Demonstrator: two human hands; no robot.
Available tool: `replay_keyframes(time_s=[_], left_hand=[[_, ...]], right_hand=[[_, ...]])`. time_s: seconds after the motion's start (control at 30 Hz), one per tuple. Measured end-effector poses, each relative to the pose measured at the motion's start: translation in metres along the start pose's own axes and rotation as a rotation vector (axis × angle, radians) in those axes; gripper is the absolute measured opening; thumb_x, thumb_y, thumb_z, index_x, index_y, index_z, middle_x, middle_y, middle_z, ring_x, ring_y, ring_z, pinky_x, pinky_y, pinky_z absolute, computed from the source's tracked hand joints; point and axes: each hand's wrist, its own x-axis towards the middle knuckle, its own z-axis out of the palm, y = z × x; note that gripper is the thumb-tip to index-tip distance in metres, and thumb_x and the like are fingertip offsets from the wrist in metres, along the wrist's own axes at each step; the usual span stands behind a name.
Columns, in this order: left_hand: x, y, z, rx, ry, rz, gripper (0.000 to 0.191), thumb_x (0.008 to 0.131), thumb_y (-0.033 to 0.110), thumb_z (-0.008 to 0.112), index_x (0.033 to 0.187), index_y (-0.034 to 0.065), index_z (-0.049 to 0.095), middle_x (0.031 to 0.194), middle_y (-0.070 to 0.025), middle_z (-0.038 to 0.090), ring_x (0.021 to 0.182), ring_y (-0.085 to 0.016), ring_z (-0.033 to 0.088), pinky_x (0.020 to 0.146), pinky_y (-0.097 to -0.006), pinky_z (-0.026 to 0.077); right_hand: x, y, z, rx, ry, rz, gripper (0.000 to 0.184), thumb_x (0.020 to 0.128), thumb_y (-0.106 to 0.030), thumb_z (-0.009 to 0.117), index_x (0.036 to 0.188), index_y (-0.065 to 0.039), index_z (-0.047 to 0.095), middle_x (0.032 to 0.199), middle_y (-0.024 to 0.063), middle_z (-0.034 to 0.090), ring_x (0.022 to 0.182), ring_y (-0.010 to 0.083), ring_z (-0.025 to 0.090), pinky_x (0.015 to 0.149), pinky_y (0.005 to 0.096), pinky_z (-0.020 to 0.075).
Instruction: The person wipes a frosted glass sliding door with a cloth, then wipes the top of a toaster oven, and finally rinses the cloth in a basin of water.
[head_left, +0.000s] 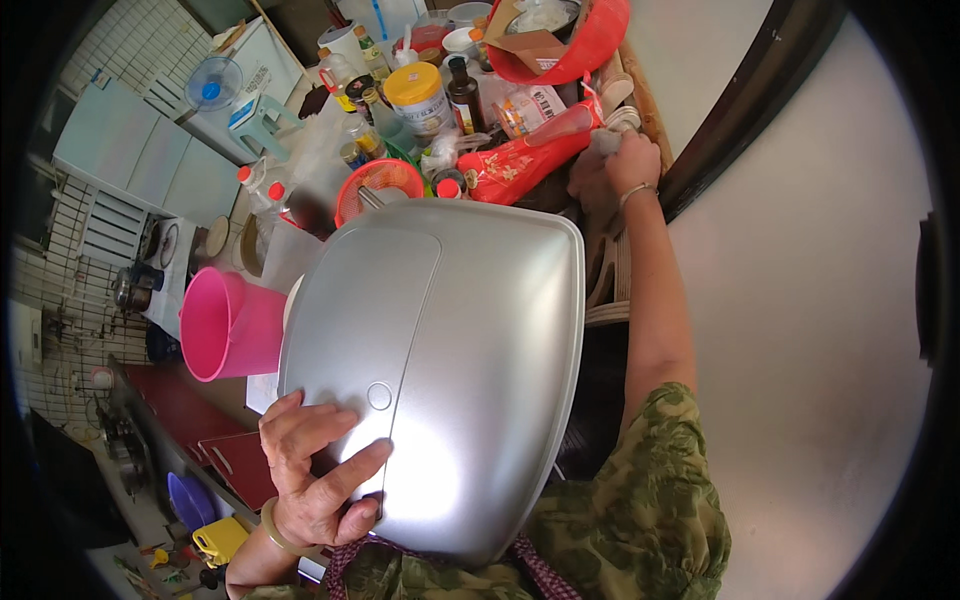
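A large silver-grey bin-like lid (480, 322), with a seam and a round mark, stands tilted in front of my torso. My left hand (315, 465) holds it at its lower left, fingers spread over its face; the grip under the palm is hidden. At the far right of the cluttered table, my right hand (634, 161) is closed on a greyish cloth (592, 176) beside a wooden chair back (611, 277). Near that hand lies a red plastic bag (506, 161). Beyond the lid's top edge sits a red mesh basket (379, 180).
Bottles and jars, including a yellow-lidded tub (415, 97) and a dark bottle (465, 97), crowd the table. A red basin (600, 45) holds cardboard. A pink bucket (255, 326) stands left of the lid. A pale panel (795, 315) borders my right arm.
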Motion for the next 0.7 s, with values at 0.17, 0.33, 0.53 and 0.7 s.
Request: replay_keyframes(time_s=[0.17, 0.33, 0.53, 0.7], left_hand=[[0.001, -0.002, 0.002, -0.017, -0.003, 0.006, 0.036, 0.084, 0.043, 0.053, 0.098, 0.0159, 0.071, 0.108, -0.0115, 0.057, 0.098, -0.029, 0.052, 0.096, -0.0514, 0.034], [-0.001, -0.001, 0.003, -0.021, 0.012, -0.009, 0.034, 0.083, 0.042, 0.054, 0.097, 0.0163, 0.071, 0.108, -0.0112, 0.056, 0.098, -0.029, 0.052, 0.096, -0.0527, 0.034], [0.0, -0.003, 0.001, -0.006, 0.011, 0.001, 0.035, 0.083, 0.042, 0.054, 0.098, 0.0154, 0.071, 0.109, -0.0113, 0.056, 0.099, -0.028, 0.052, 0.098, -0.0515, 0.033], [0.003, -0.006, 0.006, -0.027, 0.002, 0.004, 0.035, 0.083, 0.042, 0.054, 0.099, 0.0155, 0.072, 0.11, -0.0111, 0.056, 0.099, -0.028, 0.052, 0.099, -0.0499, 0.032]], right_hand=[[0.047, 0.017, -0.001, 0.038, 0.283, -0.143, 0.02, 0.074, -0.011, 0.062, 0.093, -0.006, 0.063, 0.095, 0.0115, 0.064, 0.097, 0.0315, 0.057, 0.084, 0.0391, 0.0471], [0.057, 0.016, 0.049, -0.2, 0.278, -0.174, 0.021, 0.081, -0.015, 0.056, 0.098, -0.007, 0.065, 0.096, 0.0091, 0.063, 0.1, 0.0257, 0.057, 0.081, 0.0364, 0.0481], [0.03, -0.016, 0.041, -0.451, -0.075, -0.257, 0.02, 0.087, -0.017, 0.052, 0.097, -0.013, 0.069, 0.1, 0.0068, 0.065, 0.106, 0.0239, 0.056, 0.082, 0.0346, 0.0481], [-0.042, -0.024, 0.107, -0.361, -0.225, -0.068, 0.022, 0.085, -0.017, 0.058, 0.102, -0.011, 0.07, 0.104, 0.0079, 0.066, 0.104, 0.028, 0.058, 0.096, 0.0368, 0.0417]])
